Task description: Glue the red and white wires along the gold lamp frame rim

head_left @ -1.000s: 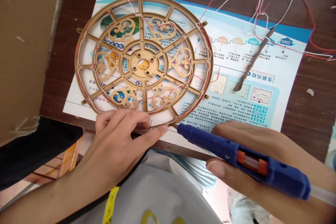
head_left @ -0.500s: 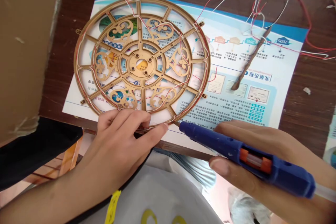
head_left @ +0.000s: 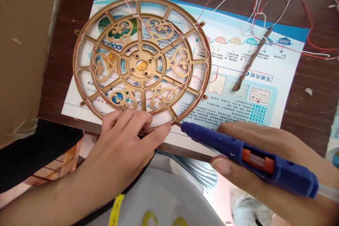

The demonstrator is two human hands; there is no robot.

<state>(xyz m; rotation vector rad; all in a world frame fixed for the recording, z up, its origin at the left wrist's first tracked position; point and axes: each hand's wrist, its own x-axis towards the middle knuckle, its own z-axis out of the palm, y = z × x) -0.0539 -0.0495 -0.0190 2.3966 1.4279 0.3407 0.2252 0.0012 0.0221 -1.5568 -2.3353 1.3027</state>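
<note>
A round gold-coloured openwork frame (head_left: 141,65) lies on a printed sheet, with red and white wires running along its rings. My left hand (head_left: 127,136) is closed over the near part of its rim, fingers curled and thumb stretched along the edge. In my right hand (head_left: 254,169) is a blue hot glue gun (head_left: 225,144), a pale translucent stick coming out of its rear. The glue gun's thin metal tip meets the rim or sits very close to it, just right of my left thumb. The trigger side is hidden from view.
The printed sheet (head_left: 265,113) rests on a dark wooden table (head_left: 299,120). A brown stick-like rod (head_left: 250,63) lies on the sheet, near tangled red and white wires (head_left: 261,10). Cardboard (head_left: 26,42) stands at the left. A clear plastic bag (head_left: 249,206) is below the table edge.
The frame and sheet appear shifted very slightly left in the view. Both hands keep their hold, and the glue gun's tip stays by the same stretch of rim.
</note>
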